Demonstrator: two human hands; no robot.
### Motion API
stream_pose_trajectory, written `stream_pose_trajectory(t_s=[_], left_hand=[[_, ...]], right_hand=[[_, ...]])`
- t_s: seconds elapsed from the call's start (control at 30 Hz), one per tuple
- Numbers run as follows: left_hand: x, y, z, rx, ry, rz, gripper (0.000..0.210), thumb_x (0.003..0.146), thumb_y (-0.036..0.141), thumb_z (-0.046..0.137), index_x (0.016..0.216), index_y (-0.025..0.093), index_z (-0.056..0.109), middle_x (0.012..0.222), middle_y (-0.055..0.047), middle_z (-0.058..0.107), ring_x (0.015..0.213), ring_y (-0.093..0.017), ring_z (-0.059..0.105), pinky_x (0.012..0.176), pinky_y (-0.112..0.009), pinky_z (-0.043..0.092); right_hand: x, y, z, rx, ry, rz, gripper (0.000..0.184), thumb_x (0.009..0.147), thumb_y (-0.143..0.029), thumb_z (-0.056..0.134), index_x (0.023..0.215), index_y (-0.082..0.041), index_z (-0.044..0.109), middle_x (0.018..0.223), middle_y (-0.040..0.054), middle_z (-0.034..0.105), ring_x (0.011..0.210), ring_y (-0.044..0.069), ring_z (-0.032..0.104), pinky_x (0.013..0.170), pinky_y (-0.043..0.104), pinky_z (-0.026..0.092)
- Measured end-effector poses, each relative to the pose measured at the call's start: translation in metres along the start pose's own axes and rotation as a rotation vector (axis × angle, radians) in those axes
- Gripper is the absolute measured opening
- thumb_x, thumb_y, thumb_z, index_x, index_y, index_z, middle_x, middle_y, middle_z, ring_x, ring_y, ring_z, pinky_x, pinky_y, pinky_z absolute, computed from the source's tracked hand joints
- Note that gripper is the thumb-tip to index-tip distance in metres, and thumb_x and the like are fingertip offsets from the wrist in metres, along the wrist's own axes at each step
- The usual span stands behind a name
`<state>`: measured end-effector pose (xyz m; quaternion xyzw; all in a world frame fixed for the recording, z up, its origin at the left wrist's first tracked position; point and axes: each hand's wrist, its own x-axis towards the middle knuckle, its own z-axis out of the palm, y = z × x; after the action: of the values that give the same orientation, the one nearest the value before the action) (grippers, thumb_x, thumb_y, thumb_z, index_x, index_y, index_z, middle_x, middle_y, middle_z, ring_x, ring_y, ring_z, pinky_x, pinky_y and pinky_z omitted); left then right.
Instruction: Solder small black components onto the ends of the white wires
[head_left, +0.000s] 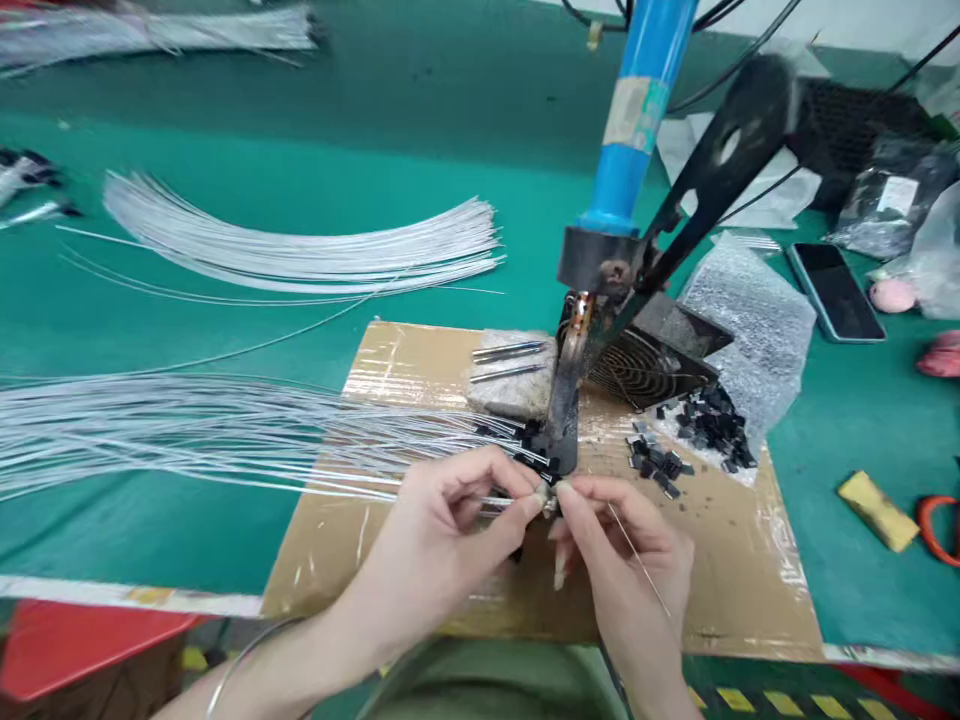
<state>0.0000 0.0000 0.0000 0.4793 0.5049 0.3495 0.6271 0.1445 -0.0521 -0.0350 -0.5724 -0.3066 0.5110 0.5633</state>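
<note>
My left hand (465, 530) is closed, thumb and forefinger pinching the end of a white wire beneath the soldering iron tip. Just right of it, my right hand (630, 550) is closed too, its fingertips meeting the left ones at the wire's end. A thin solder wire (639, 560) runs across the right hand's fingers. The small part between the fingertips is mostly hidden. Above them, a soldering iron (619, 150) with a blue handle is clamped tip down in a black stand (720, 190). Many white wires (225, 430) with black ends lie to the left.
Under the hands lies a cardboard sheet (739, 600). It bears a grey block (514, 400) with metal pins, and small black parts (716, 425) on the right. Behind the iron sits a black fan (645, 375). A phone (836, 290), yellow sponge (877, 510) and wire bundle (315, 250) lie around.
</note>
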Motion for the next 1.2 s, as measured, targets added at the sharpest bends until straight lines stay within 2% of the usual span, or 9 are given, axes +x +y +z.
stream_pose_trajectory(t_s=[0.5,0.67,0.73,0.8,0.9,0.97,1.07,1.13,1.2], left_hand=[[0.0,0.002,0.0,0.015,0.015,0.018,0.015,0.081,0.016,0.073,0.066,0.017,0.073,0.072,-0.005,0.082,0.067,-0.014,0.071,0.064,-0.02,0.055],[0.0,0.002,0.001,0.036,0.028,0.036,0.014,0.079,0.016,0.073,0.065,0.017,0.072,0.072,-0.005,0.081,0.067,-0.015,0.071,0.063,-0.02,0.055],[0.001,0.001,0.001,0.051,0.027,0.033,0.013,0.079,0.017,0.073,0.066,0.017,0.072,0.071,-0.006,0.081,0.068,-0.016,0.071,0.063,-0.021,0.054],[0.002,0.0,0.001,0.077,0.035,0.031,0.014,0.08,0.02,0.072,0.066,0.017,0.072,0.073,-0.007,0.081,0.068,-0.017,0.072,0.063,-0.023,0.054],[0.003,-0.001,0.0,0.133,0.073,0.025,0.014,0.08,0.023,0.071,0.067,0.017,0.072,0.076,-0.008,0.082,0.068,-0.019,0.072,0.062,-0.025,0.053],[0.003,-0.001,0.0,0.157,0.098,0.026,0.014,0.08,0.024,0.071,0.067,0.018,0.072,0.077,-0.009,0.082,0.068,-0.019,0.072,0.061,-0.025,0.052],[0.004,-0.001,0.001,0.171,0.111,0.032,0.015,0.08,0.025,0.071,0.067,0.018,0.071,0.078,-0.009,0.082,0.071,-0.02,0.073,0.063,-0.026,0.052],[0.004,0.0,0.002,0.173,0.117,0.039,0.015,0.08,0.024,0.071,0.067,0.018,0.071,0.077,-0.008,0.082,0.072,-0.02,0.074,0.064,-0.026,0.053],[0.005,0.001,0.002,0.175,0.12,0.05,0.016,0.081,0.024,0.07,0.067,0.018,0.071,0.076,-0.008,0.081,0.071,-0.019,0.073,0.064,-0.025,0.054]], right_hand=[[-0.001,0.003,-0.008,-0.002,-0.032,-0.017,0.007,0.093,-0.028,0.084,0.087,-0.025,0.085,0.061,-0.0029,0.076,0.043,0.008,0.066,0.042,0.013,0.057],[0.0,0.004,-0.007,-0.057,-0.032,-0.024,0.012,0.094,-0.033,0.084,0.086,-0.024,0.085,0.06,-0.0027,0.072,0.042,0.008,0.062,0.04,0.014,0.051],[-0.001,0.004,-0.008,-0.149,-0.006,-0.08,0.014,0.096,-0.035,0.082,0.087,-0.024,0.084,0.061,-0.0031,0.068,0.044,0.008,0.057,0.042,0.016,0.047],[-0.002,0.005,-0.011,-0.245,0.028,-0.188,0.019,0.102,-0.038,0.073,0.097,-0.026,0.085,0.068,-0.0019,0.065,0.052,0.009,0.055,0.048,0.019,0.047],[-0.003,0.006,-0.016,-0.272,0.02,-0.295,0.037,0.113,-0.042,0.049,0.124,-0.03,0.082,0.079,-0.0003,0.059,0.063,0.012,0.055,0.057,0.024,0.049],[-0.005,0.006,-0.017,-0.236,-0.006,-0.281,0.04,0.116,-0.041,0.042,0.134,-0.033,0.076,0.078,-0.0017,0.058,0.062,0.012,0.054,0.057,0.024,0.047],[-0.01,0.001,-0.016,-0.237,0.027,-0.205,0.032,0.115,-0.035,0.044,0.14,-0.035,0.064,0.074,-0.0055,0.065,0.061,0.012,0.054,0.059,0.024,0.045],[-0.014,-0.005,-0.014,-0.292,0.077,-0.164,0.025,0.113,-0.033,0.047,0.133,-0.033,0.061,0.072,-0.0065,0.065,0.061,0.013,0.052,0.06,0.025,0.042],[-0.016,-0.01,-0.014,-0.369,0.091,-0.147,0.016,0.111,-0.034,0.049,0.108,-0.027,0.062,0.068,-0.0064,0.055,0.059,0.013,0.046,0.057,0.027,0.036]])
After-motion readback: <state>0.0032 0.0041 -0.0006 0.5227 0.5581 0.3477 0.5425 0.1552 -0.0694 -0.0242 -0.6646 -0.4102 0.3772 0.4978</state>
